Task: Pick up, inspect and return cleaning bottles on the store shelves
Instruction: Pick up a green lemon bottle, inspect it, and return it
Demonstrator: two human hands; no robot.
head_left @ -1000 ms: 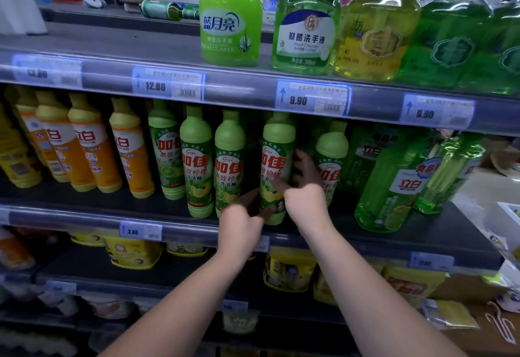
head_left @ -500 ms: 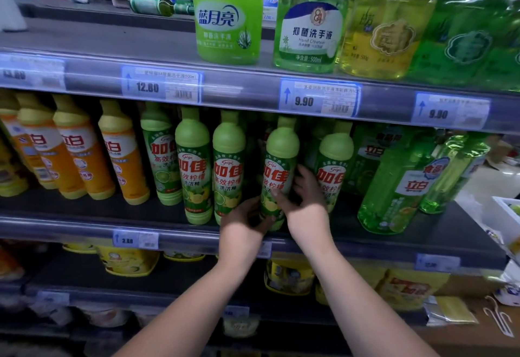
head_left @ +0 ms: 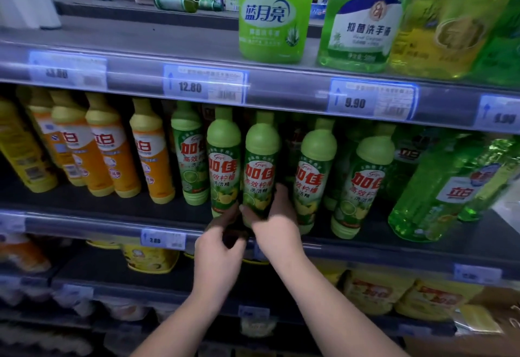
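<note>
A green lemon dish-soap bottle [head_left: 261,171] with a red-lettered label stands in a row of like bottles on the middle shelf [head_left: 365,247]. My right hand [head_left: 277,224] grips its lower right side, fingers curled behind it. At its base on the left, my left hand [head_left: 219,247] has its fingers curled round the bottom. Both hands hide the bottle's foot, so I cannot tell whether it rests on the shelf. Twin bottles stand close by on the left [head_left: 223,159] and on the right [head_left: 318,176].
Orange bottles [head_left: 112,154] fill the left of the same shelf, and a large clear green bottle [head_left: 439,188] stands at the right. Green and yellow hand-soap bottles [head_left: 274,16] stand on the upper shelf. Price tags [head_left: 205,84] line the shelf edges. Yellow pouches [head_left: 152,258] lie below.
Both hands have left the fourth green bottle and shifted left to the base of the third one. The view has moved closer and to the left.
</note>
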